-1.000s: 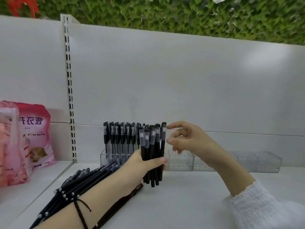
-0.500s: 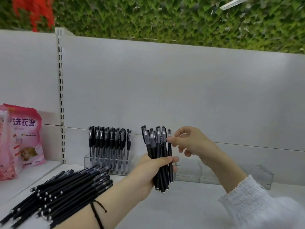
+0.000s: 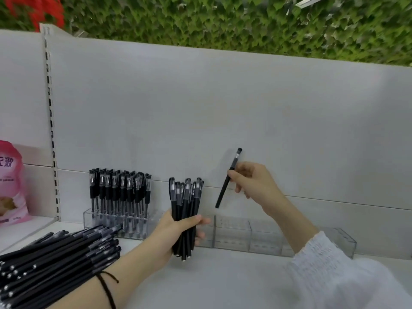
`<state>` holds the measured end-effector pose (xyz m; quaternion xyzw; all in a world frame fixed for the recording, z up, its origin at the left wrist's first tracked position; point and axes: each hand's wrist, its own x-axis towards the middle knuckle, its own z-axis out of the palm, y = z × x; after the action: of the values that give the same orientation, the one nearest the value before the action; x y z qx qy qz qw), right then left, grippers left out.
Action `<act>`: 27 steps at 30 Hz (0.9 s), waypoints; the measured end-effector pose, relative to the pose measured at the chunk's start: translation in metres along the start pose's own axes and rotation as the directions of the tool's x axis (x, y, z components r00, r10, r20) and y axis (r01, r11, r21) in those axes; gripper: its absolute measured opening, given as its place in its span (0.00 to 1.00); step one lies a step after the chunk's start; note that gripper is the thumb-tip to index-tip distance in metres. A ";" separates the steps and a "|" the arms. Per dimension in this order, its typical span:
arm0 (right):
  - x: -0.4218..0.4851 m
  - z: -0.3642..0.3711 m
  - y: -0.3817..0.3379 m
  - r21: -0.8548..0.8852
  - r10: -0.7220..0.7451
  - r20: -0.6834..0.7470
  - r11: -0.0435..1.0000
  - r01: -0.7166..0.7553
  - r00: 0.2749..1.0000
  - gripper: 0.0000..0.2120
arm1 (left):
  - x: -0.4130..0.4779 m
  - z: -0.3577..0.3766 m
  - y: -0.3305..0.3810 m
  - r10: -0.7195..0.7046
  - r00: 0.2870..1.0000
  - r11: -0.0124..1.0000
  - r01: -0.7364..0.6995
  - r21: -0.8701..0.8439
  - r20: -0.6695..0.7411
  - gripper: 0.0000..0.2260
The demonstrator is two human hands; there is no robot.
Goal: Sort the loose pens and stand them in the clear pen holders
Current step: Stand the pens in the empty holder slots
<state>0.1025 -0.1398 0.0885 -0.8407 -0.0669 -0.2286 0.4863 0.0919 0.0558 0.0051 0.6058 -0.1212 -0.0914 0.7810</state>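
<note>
Head view: white shelf [image 3: 223, 282] with back panel. Clear pen holders [image 3: 231, 233], in a row along the back; leftmost section stocked with upright black pens [image 3: 120, 192], the others bare. Heap of loose pens [image 3: 55, 259], lying flat at front left. Left hand [image 3: 176, 233], fingers wrapped around an upright bundle of pens [image 3: 186, 215]. Right hand [image 3: 254, 181], fingertips pinching a single pen [image 3: 227, 181], tilted, above the holders.

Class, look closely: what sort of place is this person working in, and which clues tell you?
Probably a shop aisle being stocked: a white display shelf with a slotted upright, clear pen holders for display, and a pink packaged product on the neighbouring shelf.
</note>
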 end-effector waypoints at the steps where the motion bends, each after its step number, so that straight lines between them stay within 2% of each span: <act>1: 0.000 0.001 0.001 -0.088 -0.041 -0.018 0.995 0.039 0.999 0.04 | 0.002 -0.001 -0.001 0.009 1.000 1.000 -0.009 -0.001 -0.012 0.13; 4: 0.000 0.007 0.006 -0.253 -0.126 -0.019 0.960 0.117 0.992 0.04 | 0.006 -0.004 0.000 0.039 0.998 0.999 -0.040 -0.004 -0.051 0.16; 7: 0.000 0.011 0.008 -0.349 -0.107 0.033 0.931 0.112 0.994 0.05 | 0.004 -0.006 0.002 0.031 0.997 0.999 -0.033 -0.020 -0.072 0.17; 15: -0.006 0.014 0.005 -0.326 0.008 -0.016 0.945 -0.013 1.000 0.07 | 0.004 -0.007 -0.001 -0.003 0.996 0.998 -0.002 -0.057 -0.089 0.18; 20: -0.004 0.014 0.004 -0.371 0.006 -0.007 0.929 -0.008 1.000 0.10 | 0.003 -0.007 -0.003 -0.032 0.997 0.999 0.030 -0.031 -0.066 0.17; 27: -0.003 0.009 0.001 -0.406 0.043 0.005 0.913 -0.038 0.999 0.09 | 0.004 -0.007 -0.003 -0.027 0.998 0.999 0.026 -0.020 -0.063 0.16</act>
<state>0.1032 -0.1329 0.0829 -0.9260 -0.0039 -0.2217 0.3055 0.0979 0.0607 0.0006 0.6023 -0.0875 -0.0836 0.7890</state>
